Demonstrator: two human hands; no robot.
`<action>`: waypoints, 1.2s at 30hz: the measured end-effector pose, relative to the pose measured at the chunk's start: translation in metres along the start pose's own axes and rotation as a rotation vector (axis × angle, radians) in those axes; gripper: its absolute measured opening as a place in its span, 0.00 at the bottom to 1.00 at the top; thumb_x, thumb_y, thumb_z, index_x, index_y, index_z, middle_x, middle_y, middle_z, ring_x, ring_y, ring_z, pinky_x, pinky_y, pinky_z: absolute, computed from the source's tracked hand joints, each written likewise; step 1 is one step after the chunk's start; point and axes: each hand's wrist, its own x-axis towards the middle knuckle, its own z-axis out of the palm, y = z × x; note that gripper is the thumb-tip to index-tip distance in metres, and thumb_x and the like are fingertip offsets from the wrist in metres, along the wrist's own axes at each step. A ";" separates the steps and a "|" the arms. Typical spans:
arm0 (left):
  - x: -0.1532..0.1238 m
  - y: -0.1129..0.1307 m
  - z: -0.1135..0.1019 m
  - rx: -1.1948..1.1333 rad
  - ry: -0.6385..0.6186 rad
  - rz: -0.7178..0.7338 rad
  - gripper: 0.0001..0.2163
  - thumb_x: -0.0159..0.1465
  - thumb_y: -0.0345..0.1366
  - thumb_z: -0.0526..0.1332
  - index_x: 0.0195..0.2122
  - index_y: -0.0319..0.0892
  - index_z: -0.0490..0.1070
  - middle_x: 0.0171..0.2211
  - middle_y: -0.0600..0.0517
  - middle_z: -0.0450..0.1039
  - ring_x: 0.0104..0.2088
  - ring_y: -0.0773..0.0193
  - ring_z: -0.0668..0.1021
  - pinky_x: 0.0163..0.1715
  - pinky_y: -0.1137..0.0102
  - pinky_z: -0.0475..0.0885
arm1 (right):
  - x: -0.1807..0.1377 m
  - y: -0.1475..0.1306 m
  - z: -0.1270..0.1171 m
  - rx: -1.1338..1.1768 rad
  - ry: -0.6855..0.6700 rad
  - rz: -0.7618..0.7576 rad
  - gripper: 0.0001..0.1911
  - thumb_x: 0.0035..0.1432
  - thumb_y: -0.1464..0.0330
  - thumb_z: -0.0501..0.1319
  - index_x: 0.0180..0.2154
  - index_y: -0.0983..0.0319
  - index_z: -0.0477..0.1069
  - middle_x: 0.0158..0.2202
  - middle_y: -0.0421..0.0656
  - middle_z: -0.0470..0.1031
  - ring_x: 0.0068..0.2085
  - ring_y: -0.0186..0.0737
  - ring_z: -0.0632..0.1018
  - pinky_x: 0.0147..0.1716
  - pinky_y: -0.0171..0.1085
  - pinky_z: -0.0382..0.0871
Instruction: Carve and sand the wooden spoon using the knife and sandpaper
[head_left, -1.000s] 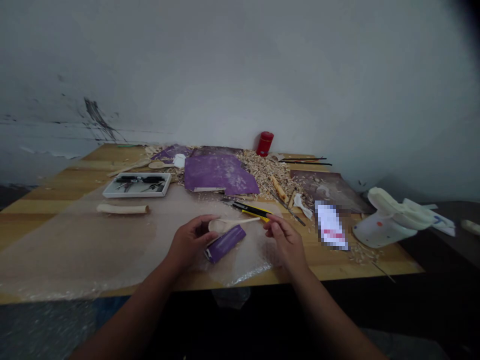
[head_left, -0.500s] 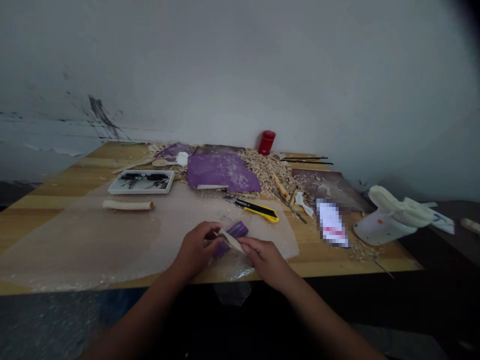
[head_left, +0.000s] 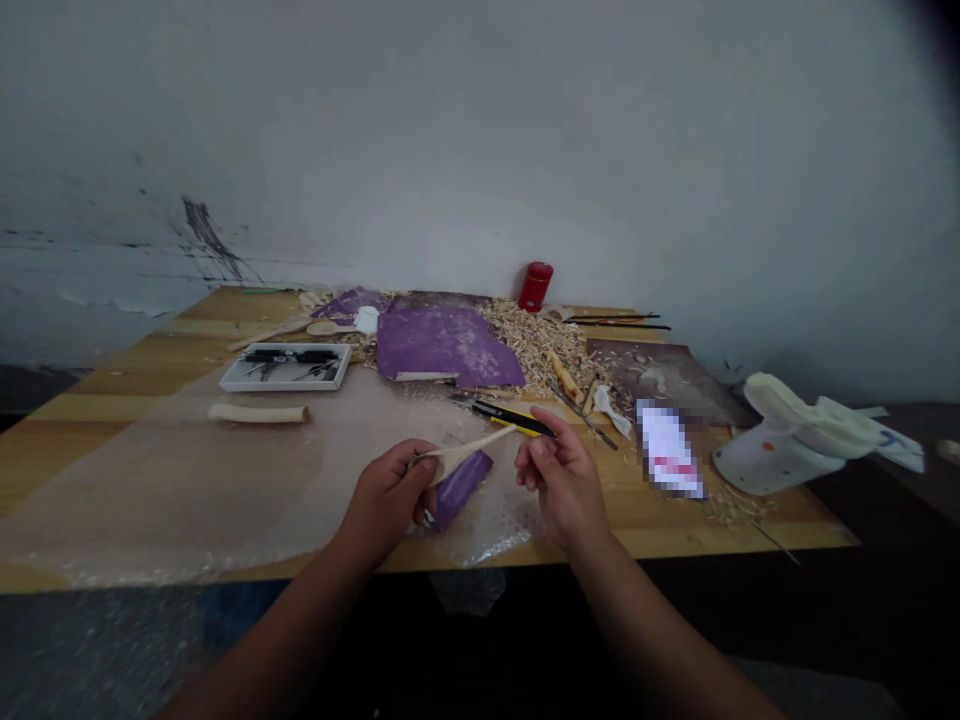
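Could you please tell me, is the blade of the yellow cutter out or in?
Out: a thin grey blade shows past the front end of the cutter, pointing away from the person.

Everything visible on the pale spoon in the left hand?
The pale spoon looks like plain, unpainted wood. Its bowl end is gripped by the left hand, whose fingers hide part of it. The slim handle points toward the right hand, slanting up to the right in the picture. It passes in front of the purple roll; whether they touch, I can't tell.
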 end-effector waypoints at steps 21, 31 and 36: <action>-0.015 0.015 0.031 -0.453 -0.133 -0.067 0.08 0.59 0.40 0.50 0.32 0.41 0.61 0.14 0.58 0.64 0.12 0.75 0.61 0.12 0.79 0.53 | -0.007 0.018 0.012 -1.063 -0.529 -0.462 0.30 0.54 0.72 0.47 0.58 0.53 0.42 0.37 0.42 0.72 0.33 0.38 0.73 0.32 0.35 0.64; -0.014 0.015 0.025 -0.662 -0.287 -0.087 0.07 0.60 0.38 0.48 0.30 0.40 0.59 0.20 0.53 0.69 0.13 0.73 0.67 0.14 0.77 0.57 | 0.042 0.003 -0.023 -1.419 -0.181 -0.383 0.18 0.55 0.67 0.51 0.48 0.60 0.63 0.42 0.47 0.68 0.44 0.43 0.65 0.44 0.39 0.57; -0.009 0.017 0.025 -0.715 -0.307 -0.061 0.06 0.59 0.32 0.49 0.36 0.39 0.62 0.24 0.52 0.67 0.16 0.75 0.67 0.18 0.77 0.57 | 0.066 0.009 -0.020 -1.540 -0.351 -0.280 0.19 0.54 0.66 0.53 0.48 0.59 0.62 0.44 0.46 0.67 0.46 0.42 0.65 0.45 0.38 0.54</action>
